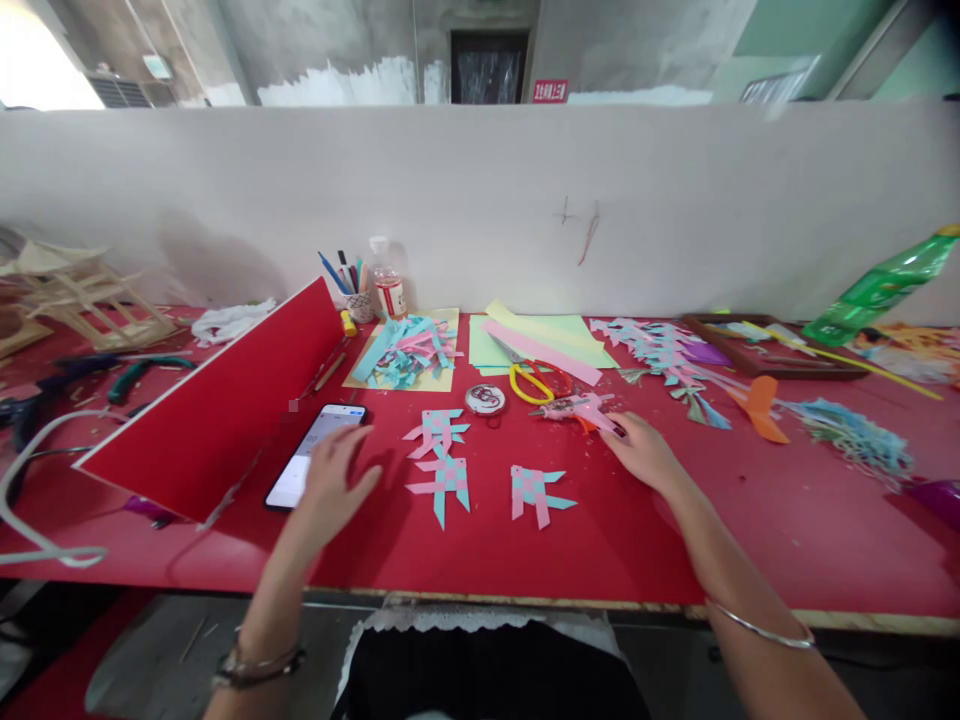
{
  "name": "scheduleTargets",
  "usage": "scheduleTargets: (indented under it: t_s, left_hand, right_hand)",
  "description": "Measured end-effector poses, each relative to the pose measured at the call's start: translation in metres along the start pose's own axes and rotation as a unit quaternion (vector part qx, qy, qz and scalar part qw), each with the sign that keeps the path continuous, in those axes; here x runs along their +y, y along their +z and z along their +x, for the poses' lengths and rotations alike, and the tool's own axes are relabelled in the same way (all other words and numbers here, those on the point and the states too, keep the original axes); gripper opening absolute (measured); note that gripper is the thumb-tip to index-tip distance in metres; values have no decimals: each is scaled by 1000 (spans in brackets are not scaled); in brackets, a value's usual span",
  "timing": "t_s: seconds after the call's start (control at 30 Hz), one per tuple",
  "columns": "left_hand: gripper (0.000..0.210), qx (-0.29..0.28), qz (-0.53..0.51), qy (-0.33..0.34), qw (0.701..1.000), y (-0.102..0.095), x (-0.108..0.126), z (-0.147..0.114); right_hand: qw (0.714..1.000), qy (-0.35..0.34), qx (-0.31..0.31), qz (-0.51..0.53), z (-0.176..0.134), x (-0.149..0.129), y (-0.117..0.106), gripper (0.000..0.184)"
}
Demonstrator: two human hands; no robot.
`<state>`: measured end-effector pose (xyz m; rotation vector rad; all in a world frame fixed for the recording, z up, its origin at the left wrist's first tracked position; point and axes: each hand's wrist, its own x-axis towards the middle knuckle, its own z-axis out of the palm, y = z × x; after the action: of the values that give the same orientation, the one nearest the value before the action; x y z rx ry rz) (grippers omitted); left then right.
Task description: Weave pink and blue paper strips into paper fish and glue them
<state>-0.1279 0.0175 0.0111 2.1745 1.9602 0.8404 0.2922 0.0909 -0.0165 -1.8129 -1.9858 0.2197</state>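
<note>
My left hand [334, 485] hovers over the lower right of a smartphone [304, 455] with a lit screen; its fingers are spread and nothing is in them. At the right, my right hand [641, 450] has its fingers closed at the handle end of a pink hot glue gun [577, 408], which lies on the table with its nozzle to the left. Between my hands lie woven pink and blue paper fish: one [531, 487] apart on the right, another [437, 430] at the upper left, touching a third [448, 478] below it.
Scissors [532, 380] and a small round tin [485, 400] lie beyond the fish. Paper strips [405, 350] are heaped behind. A red board [225, 420] leans at left. At right lie a string of woven paper fish [652, 345], a tassel [855, 435] and a green bottle [877, 290].
</note>
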Motion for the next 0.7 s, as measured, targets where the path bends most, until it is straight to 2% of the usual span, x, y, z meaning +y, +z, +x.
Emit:
scheduleTargets:
  t_s: [0.07,0.13,0.2,0.33,0.47,0.7]
  left_hand:
    - [55,35,10,-110,993,-16,-37,-6]
    - [72,12,-2,-212,977,-27,-66,-10]
    - [81,-14,-44,-249,967,-33,-81,-11]
    - [88,-56,-86,-252,962,-32,-78,-7]
    - [92,-51,-68,-244,966,-31,-64,-3]
    - [73,-31,-143,-313,938,-45,-57,9]
  right_hand:
    - [1000,1,-1,2,0,0,0,31]
    - [1000,4,-1,5,0,-1,0,31]
    - [1000,8,-2,6,0,-1,0,31]
    - [1000,12,-6,6,0,-2,-1,30]
    - [1000,17,-9,3,1,-2,-2,30]
    - [1000,15,-12,4,0,0,-1,31]
